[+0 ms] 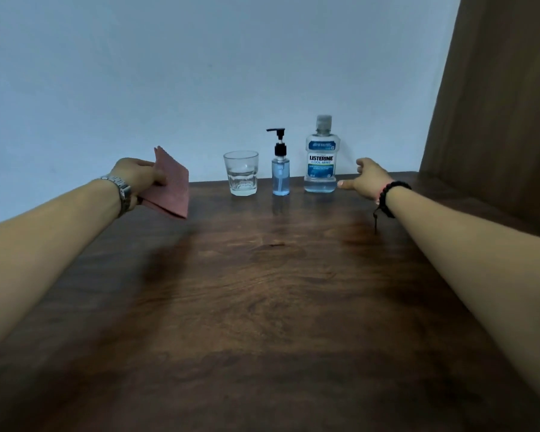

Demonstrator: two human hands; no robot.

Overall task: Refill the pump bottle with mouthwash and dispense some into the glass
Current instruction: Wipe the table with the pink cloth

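On the tabletop (262, 291) nearest you there's only dark wood-grain veneer, smooth, faintly glossy. Further out, your left hand (138, 179) grips a folded pink cloth (172, 185), soft and matte, edges hanging loose. Your right hand (367, 179) is released, fingers loosely spread, holding nothing, just beside the mouthwash bottle (321, 157); can't tell if the thumb touches it.

Past your hands, along the far edge by the wall: the mouthwash bottle just left of your right hand, clear rigid plastic, flat-shouldered, blue label, cap on, pale blue liquid low in the bottom. Next left, the pump bottle (280, 173): slim clear cylinder, black pump head screwed on, blue liquid inside, dip tube visible. Then the glass (241, 177), between the pump bottle and your left hand: thick faceted tumbler, with what may be a little clear liquid.

Progress, as I read it: nothing started. Both caps closed. Remaining: uncap both, pour, refit pump, dispense into glass.
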